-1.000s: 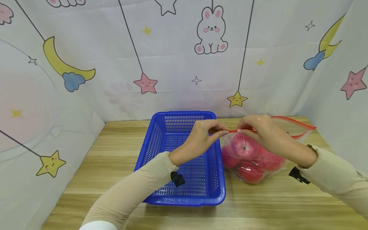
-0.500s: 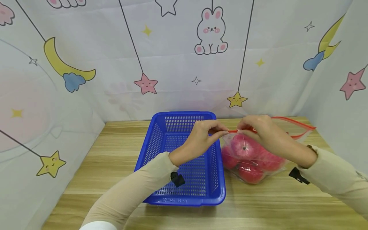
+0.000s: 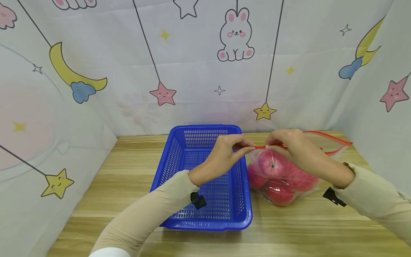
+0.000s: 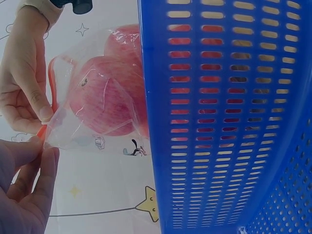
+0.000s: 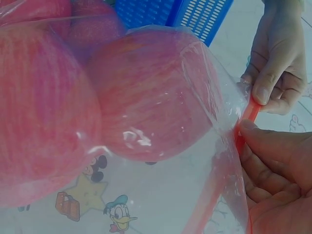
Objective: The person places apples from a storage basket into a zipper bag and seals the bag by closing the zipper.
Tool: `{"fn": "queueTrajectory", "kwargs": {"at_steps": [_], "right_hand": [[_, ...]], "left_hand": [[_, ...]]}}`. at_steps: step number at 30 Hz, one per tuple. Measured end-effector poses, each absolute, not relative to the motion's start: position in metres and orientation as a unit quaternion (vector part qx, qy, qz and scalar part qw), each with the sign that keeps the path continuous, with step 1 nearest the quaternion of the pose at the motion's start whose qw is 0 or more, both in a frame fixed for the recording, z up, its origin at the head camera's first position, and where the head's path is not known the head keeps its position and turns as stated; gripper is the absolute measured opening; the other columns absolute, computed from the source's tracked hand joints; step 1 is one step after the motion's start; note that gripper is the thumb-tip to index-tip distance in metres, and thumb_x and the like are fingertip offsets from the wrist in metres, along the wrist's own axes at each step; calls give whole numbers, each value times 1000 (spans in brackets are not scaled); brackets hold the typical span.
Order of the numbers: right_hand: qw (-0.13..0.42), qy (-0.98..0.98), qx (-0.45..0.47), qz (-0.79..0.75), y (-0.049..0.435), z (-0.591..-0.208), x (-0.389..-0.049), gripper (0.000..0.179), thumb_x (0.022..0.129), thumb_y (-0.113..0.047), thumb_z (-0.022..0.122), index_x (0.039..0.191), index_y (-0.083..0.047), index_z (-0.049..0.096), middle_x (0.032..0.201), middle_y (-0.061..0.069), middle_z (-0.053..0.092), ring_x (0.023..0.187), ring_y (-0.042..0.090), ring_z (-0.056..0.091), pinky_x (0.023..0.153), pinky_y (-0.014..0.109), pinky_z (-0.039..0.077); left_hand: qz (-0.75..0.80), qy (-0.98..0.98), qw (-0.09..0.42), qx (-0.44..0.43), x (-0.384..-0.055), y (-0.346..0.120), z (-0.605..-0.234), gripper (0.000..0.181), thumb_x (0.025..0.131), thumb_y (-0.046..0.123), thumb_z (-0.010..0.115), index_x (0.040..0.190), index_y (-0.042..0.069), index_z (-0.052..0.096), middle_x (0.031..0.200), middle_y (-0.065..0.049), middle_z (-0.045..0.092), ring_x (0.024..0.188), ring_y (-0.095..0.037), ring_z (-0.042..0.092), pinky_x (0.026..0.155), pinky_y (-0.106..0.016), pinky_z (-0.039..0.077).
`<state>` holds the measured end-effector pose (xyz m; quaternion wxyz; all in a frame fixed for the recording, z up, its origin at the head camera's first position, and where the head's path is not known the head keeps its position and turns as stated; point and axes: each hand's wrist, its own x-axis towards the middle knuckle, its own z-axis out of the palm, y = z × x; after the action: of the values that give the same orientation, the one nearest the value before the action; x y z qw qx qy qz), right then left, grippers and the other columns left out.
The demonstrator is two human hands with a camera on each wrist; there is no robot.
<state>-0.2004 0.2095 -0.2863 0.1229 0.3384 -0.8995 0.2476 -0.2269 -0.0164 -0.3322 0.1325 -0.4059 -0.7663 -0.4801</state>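
Note:
A clear zip bag with a red closure strip holds several red apples on the table. My left hand pinches the strip at its left end between thumb and fingers. Close beside it, my right hand pinches the same strip with thumb and index finger. To the right of that hand the bag's mouth gapes. In the right wrist view, an apple presses against the plastic near my right thumb. Part of the strip is hidden behind my right hand.
A blue perforated basket stands directly left of the bag, with my left forearm across it. The wooden table reaches back to a printed curtain, which also hangs at both sides.

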Motion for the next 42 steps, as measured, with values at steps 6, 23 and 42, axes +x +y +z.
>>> {"fn": "queueTrajectory", "kwargs": {"at_steps": [6,23,42], "right_hand": [[124,-900,338,245,210,-287,-200,12,86,2,75,92,-8,70,86,-1,68,79,14,64,71,36,56],[122,-899,338,251,211,-288,-199,11,87,-1,74,92,-10,70,86,-4,68,80,12,65,71,36,56],[120,-901,334,250,213,-288,-199,13,85,1,76,93,-7,71,87,-1,69,80,15,66,72,38,58]], "left_hand": [[-478,-766,134,-408,-227,-17,-333,5,92,3,70,95,3,75,87,-3,72,77,-2,64,71,-18,55],[-474,-769,137,-407,-226,-19,-334,5,93,4,70,95,5,75,88,-2,72,76,-2,62,69,-19,55],[-474,-769,131,-409,-227,-19,-335,6,93,5,69,96,4,74,89,-1,72,78,-2,63,70,-19,55]]}}
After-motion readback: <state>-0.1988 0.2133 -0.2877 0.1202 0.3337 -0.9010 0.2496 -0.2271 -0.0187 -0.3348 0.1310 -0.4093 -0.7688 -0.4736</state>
